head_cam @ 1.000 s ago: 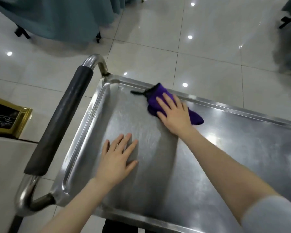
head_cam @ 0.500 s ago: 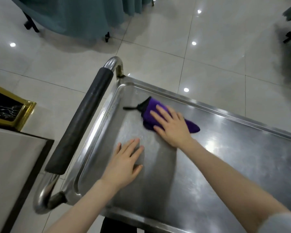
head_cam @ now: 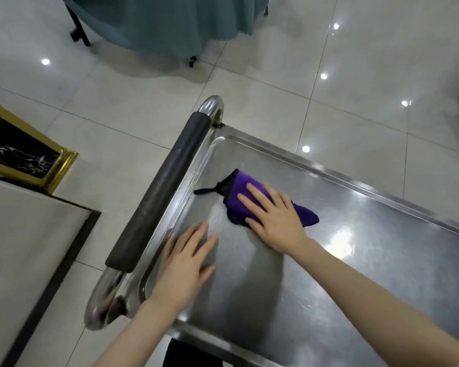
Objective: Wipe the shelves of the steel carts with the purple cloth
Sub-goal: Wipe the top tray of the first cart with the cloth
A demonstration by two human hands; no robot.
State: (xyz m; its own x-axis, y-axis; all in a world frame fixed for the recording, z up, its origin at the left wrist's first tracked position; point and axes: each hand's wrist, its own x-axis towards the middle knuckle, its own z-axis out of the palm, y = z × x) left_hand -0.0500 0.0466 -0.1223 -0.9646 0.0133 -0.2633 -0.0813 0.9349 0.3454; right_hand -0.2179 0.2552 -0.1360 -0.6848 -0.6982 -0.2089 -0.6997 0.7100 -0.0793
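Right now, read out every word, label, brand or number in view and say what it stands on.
None: no text can be read anywhere in this view.
The steel shelf and the black handle bear no markings.
The purple cloth shows no printed label.
The gold-framed black panel carries only white marbling, not letters.

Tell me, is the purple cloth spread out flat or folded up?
Folded up. The cloth is a small thick wad under the flat right hand, its ends sticking out on both sides.
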